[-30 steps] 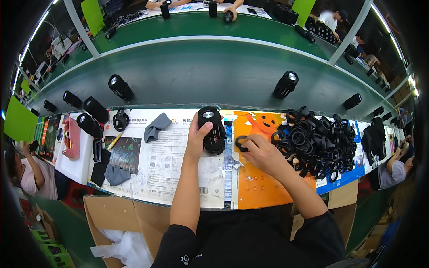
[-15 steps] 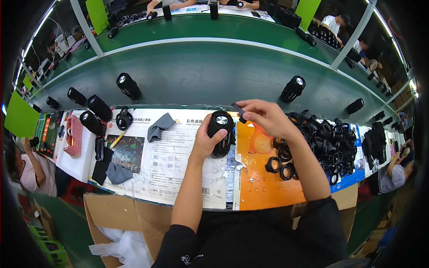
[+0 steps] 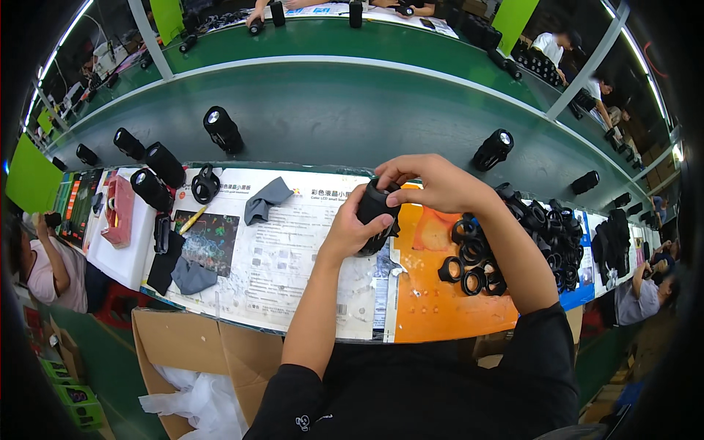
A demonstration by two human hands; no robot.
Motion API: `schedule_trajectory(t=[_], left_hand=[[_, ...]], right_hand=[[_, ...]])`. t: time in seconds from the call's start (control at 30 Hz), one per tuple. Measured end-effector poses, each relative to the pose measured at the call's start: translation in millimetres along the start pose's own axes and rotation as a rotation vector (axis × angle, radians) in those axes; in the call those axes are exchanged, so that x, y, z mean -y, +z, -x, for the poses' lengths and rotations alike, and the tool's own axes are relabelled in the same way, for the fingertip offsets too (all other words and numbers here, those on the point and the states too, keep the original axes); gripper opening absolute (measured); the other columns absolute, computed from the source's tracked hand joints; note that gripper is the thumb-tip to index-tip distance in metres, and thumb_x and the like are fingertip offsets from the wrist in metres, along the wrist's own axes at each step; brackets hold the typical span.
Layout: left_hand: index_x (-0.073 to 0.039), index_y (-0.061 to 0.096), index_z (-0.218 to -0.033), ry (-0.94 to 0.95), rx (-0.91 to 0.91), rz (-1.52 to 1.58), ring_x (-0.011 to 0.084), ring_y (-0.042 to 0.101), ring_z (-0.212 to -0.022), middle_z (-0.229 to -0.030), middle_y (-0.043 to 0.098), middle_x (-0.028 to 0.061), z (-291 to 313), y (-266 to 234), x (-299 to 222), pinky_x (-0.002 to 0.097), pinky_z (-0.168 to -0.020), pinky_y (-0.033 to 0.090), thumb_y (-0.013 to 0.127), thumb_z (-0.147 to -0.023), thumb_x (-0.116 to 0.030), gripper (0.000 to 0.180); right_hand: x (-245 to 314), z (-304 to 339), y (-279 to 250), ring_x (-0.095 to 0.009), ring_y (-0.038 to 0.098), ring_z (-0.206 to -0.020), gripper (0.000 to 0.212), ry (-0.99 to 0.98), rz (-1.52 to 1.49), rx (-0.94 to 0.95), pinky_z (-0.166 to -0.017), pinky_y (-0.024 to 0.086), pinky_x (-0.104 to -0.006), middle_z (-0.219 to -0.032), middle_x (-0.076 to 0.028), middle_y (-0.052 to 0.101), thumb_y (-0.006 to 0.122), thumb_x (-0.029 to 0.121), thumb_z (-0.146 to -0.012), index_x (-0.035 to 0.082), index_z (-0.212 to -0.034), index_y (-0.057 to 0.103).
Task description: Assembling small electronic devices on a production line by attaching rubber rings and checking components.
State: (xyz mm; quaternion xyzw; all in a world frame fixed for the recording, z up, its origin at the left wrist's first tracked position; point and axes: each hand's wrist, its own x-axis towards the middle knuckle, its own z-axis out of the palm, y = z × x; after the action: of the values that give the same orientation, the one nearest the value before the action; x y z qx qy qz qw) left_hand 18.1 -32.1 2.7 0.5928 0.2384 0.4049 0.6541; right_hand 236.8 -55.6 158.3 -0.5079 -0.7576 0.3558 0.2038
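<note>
A black cylindrical speaker stands on the white printed sheet near the middle of the bench. My left hand is wrapped round its left side, with the thumb across the front. At the top of the speaker, my right hand has its fingers closed on a black ring. The ring appears to rest over the upper end, partly hidden by the fingers. To the right of my hands lies a large heap of similar black rings, with a few loose ones on the orange sheet.
Grey cloths, a yellow pen and a pink block lie on the left. Beyond the bench, several black speakers stand on a green conveyor. An open cardboard box sits below the front edge. Other people work around.
My right hand has brought the black ring left onto the speaker's top, covering its silver disc. Speakers on the conveyor have shifted slightly to the right.
</note>
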Motion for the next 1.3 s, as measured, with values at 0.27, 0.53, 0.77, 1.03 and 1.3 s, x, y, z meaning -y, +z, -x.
schedule_trajectory(t=[0.27, 0.53, 0.77, 1.03, 1.3], left_hand=[[-0.005, 0.058, -0.146, 0.039, 0.011, 0.056, 0.0181, 0.070, -0.114, -0.128, 0.071, 0.0096, -3, 0, 13, 0.0320, -0.099, 0.058, 0.091, -0.092, -0.053, 0.080], [-0.005, 0.058, -0.147, 0.055, 0.018, 0.051, 0.0161, 0.069, -0.110, -0.126, 0.071, 0.0088, -2, 2, 14, 0.0315, -0.094, 0.059, 0.090, -0.093, -0.045, 0.074], [-0.003, 0.060, -0.147, -0.016, 0.001, -0.048, 0.0155, 0.070, -0.107, -0.121, 0.073, 0.0092, -4, 2, 5, 0.0308, -0.093, 0.058, 0.090, -0.092, -0.041, 0.073], [0.006, 0.057, -0.149, -0.062, -0.009, -0.133, 0.0270, 0.070, -0.125, -0.135, 0.072, 0.0179, 1, 5, 18, 0.0392, -0.107, 0.056, 0.090, -0.091, -0.048, 0.086], [0.003, 0.062, -0.145, -0.010, -0.012, -0.117, 0.0266, 0.069, -0.128, -0.139, 0.070, 0.0154, 5, 1, 27, 0.0409, -0.109, 0.056, 0.092, -0.090, -0.040, 0.076]], right_hand=[[3, 9, 6, -0.037, 0.069, -0.127, 0.052, -0.159, 0.286, 0.010, -0.109, 0.059, -0.0443, -0.150, -0.015, 0.072, 0.078, 0.011, -0.098, 0.023, -0.149, 0.075], [-1, 14, 16, -0.036, 0.067, -0.130, 0.058, -0.194, 0.351, 0.001, -0.109, 0.059, -0.0448, -0.153, -0.015, 0.071, 0.075, 0.003, -0.095, 0.026, -0.148, 0.076], [6, 11, 10, -0.038, 0.067, -0.132, 0.048, -0.215, 0.384, -0.003, -0.110, 0.058, -0.0450, -0.149, -0.015, 0.073, 0.075, 0.007, -0.097, 0.022, -0.143, 0.079], [9, -71, 49, -0.032, 0.074, -0.103, 0.034, -0.175, 0.138, -0.038, -0.094, 0.060, -0.0448, -0.105, -0.013, 0.083, 0.072, 0.037, -0.106, 0.006, -0.108, 0.087], [-12, -78, 73, -0.032, 0.072, -0.098, 0.031, -0.213, 0.138, -0.049, -0.091, 0.057, -0.0473, -0.096, -0.013, 0.079, 0.073, 0.034, -0.097, 0.005, -0.095, 0.081]])
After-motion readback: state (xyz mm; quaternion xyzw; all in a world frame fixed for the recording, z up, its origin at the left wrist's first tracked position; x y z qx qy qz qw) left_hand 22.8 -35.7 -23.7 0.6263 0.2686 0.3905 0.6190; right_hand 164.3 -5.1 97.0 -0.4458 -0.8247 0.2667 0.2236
